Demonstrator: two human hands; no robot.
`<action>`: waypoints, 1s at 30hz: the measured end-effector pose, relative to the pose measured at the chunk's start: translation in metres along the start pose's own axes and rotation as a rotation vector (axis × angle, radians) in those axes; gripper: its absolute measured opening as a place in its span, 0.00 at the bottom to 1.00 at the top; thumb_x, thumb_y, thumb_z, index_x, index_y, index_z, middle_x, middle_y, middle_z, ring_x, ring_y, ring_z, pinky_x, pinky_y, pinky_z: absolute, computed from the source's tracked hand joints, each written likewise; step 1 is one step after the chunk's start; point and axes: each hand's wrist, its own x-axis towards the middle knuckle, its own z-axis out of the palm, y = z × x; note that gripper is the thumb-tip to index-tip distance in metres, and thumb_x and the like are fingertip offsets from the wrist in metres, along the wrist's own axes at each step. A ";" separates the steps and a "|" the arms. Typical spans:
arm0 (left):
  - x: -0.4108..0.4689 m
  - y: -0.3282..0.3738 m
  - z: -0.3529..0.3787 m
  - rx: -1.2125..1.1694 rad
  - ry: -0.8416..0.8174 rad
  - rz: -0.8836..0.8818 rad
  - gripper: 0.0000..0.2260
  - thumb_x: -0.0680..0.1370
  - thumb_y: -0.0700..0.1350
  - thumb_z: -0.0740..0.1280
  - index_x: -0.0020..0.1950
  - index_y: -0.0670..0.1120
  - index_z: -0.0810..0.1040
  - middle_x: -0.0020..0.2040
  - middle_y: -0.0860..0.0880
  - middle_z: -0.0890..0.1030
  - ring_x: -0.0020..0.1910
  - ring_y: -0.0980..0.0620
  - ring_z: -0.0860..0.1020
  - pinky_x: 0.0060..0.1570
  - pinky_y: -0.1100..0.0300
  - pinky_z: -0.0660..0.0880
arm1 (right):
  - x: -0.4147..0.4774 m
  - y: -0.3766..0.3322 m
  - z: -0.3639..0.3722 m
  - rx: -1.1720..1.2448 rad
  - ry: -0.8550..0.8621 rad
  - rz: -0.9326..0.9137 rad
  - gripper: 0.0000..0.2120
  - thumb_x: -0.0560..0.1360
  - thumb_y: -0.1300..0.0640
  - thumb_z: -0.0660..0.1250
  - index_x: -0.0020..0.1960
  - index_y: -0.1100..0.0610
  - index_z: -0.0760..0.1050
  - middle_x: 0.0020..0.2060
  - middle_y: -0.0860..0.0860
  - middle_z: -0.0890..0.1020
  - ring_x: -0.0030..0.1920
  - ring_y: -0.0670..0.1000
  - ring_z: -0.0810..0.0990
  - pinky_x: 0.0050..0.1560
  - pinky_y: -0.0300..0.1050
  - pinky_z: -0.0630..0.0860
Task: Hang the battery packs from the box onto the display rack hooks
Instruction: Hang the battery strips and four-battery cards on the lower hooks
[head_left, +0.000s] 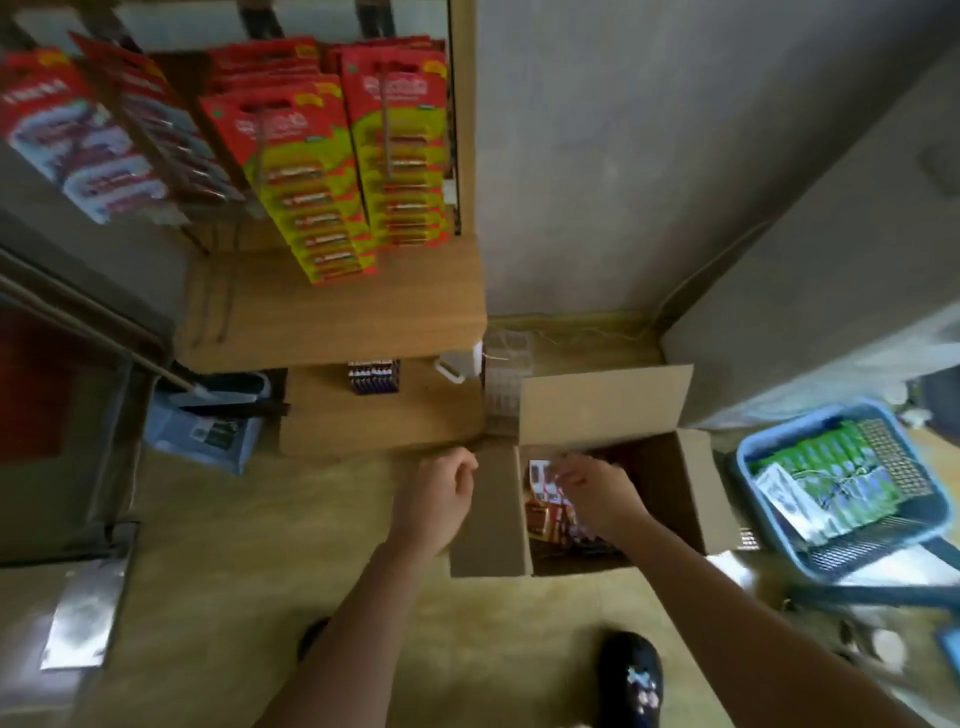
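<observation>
On the display rack (332, 312) at upper left, red and yellow hung packs (400, 145) filled the hooks. Our left hand (436, 493) hovered just beside the left flap of the box (488, 519), fingers loosely curled, holding nothing. Our right hand (602, 493) was down inside the box, fingers bent onto the battery packs (545, 514) lying there; blur kept us from telling whether they had pinched one. Far right sat a blue basket (748, 457). We judged this the picking step: next we needed a firm pinch on a card's top, then a lift towards a hook
</observation>
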 end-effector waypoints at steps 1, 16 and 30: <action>-0.007 0.016 0.020 -0.020 -0.003 -0.014 0.08 0.79 0.45 0.59 0.54 0.50 0.77 0.45 0.52 0.82 0.39 0.54 0.78 0.36 0.61 0.73 | -0.004 0.024 -0.012 -0.050 -0.020 0.015 0.14 0.77 0.60 0.56 0.56 0.50 0.78 0.55 0.52 0.82 0.54 0.54 0.80 0.53 0.44 0.75; 0.027 0.076 0.214 -0.115 -0.104 -0.095 0.09 0.80 0.45 0.58 0.50 0.45 0.77 0.46 0.48 0.81 0.45 0.52 0.79 0.47 0.54 0.79 | 0.062 0.203 -0.011 0.175 0.001 0.189 0.12 0.78 0.62 0.57 0.56 0.58 0.77 0.55 0.59 0.80 0.51 0.57 0.78 0.50 0.47 0.76; 0.191 -0.021 0.408 -0.052 -0.107 -0.138 0.09 0.80 0.43 0.59 0.55 0.45 0.77 0.50 0.47 0.81 0.47 0.50 0.79 0.42 0.58 0.76 | 0.301 0.301 0.136 0.703 -0.048 0.479 0.25 0.77 0.44 0.59 0.64 0.63 0.70 0.60 0.60 0.77 0.60 0.60 0.76 0.61 0.54 0.74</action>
